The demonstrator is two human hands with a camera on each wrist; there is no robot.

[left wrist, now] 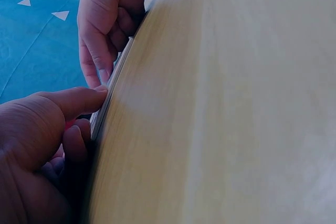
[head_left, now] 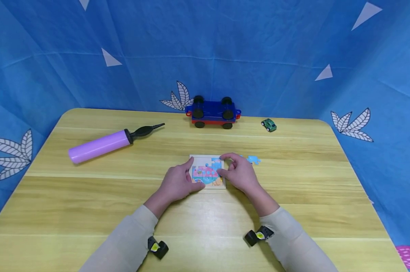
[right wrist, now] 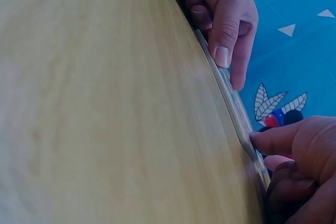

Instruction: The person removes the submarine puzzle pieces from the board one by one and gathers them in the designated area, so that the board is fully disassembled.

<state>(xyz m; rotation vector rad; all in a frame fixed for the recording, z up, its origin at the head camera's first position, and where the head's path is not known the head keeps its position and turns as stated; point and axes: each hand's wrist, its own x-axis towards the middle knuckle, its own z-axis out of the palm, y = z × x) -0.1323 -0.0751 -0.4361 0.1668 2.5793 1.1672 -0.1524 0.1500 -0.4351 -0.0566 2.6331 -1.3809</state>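
Observation:
In the head view, a small wooden puzzle tray [head_left: 197,161] lies on the table, partly filled with pink and blue jigsaw pieces [head_left: 208,173]. Its upper left shows bare backing. My left hand [head_left: 177,183] steadies the tray at its left side, thumb along the near edge and index finger toward the far left corner. Over the tray's right side, the thumb and index finger of my right hand [head_left: 240,173] pinch at a blue puzzle piece [head_left: 216,164]. Both wrist views see the tray almost edge-on, with the left hand [left wrist: 39,140] and right hand [right wrist: 304,156] over it.
Loose blue puzzle pieces [head_left: 254,159] lie just right of the right hand. Farther back are a blue and red toy wagon [head_left: 213,111] with black wheels and a small green toy car [head_left: 269,124]. A purple hand pump [head_left: 101,146] with a black nozzle lies at the left.

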